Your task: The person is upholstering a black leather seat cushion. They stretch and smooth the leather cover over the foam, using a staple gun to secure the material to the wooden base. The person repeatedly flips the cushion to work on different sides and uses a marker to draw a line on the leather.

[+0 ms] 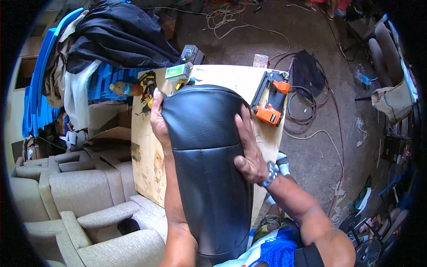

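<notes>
A long padded piece covered in black leather-like material (209,173), with a seam across it, stands on end between my arms and in front of my body. My left hand (157,118) grips its far left edge, its fingers partly hidden behind the side. Against the right side of the black padded piece lies my right hand (250,153), with fingers stretched out and thumb apart on the cover. Behind the piece is a light wooden table (213,74). An orange and black nail gun (271,99) rests on this table, right of the piece.
On the table's far left are a yellow and black power tool (148,86), a drink bottle (126,89) and a green-white box (178,72). Beige sofas (84,187) crowd the left. Coiled hoses (307,122) lie on the floor at right. Dark cloth (120,35) covers a blue stack.
</notes>
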A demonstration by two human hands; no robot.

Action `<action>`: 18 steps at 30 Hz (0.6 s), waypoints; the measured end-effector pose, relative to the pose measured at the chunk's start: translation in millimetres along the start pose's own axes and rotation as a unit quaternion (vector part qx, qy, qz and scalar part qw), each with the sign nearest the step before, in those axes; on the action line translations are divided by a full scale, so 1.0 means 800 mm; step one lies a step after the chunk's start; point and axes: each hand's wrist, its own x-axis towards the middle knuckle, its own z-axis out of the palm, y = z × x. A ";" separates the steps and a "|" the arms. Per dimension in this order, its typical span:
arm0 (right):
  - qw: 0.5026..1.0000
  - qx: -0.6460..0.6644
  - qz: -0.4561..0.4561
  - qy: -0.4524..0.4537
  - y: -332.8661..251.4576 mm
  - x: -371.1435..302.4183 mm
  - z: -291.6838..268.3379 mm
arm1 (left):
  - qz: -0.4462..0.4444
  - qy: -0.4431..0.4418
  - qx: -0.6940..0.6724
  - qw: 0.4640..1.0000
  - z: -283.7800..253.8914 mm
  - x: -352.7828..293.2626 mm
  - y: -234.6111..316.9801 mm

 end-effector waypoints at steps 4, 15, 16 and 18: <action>0.992 -0.105 -0.067 0.003 -0.022 0.091 -0.021 | -0.091 -0.079 -0.014 0.993 0.007 -0.005 0.003; 0.913 -0.331 0.076 -0.225 -0.095 0.229 -0.025 | 0.312 0.046 0.373 0.873 0.051 0.011 -0.007; 0.897 -0.365 0.082 -0.236 -0.096 0.236 -0.014 | 0.364 0.063 0.432 0.823 0.061 0.000 0.001; 0.903 -0.323 0.012 -0.281 -0.095 0.255 0.000 | 0.483 0.094 0.444 0.749 0.052 0.004 -0.002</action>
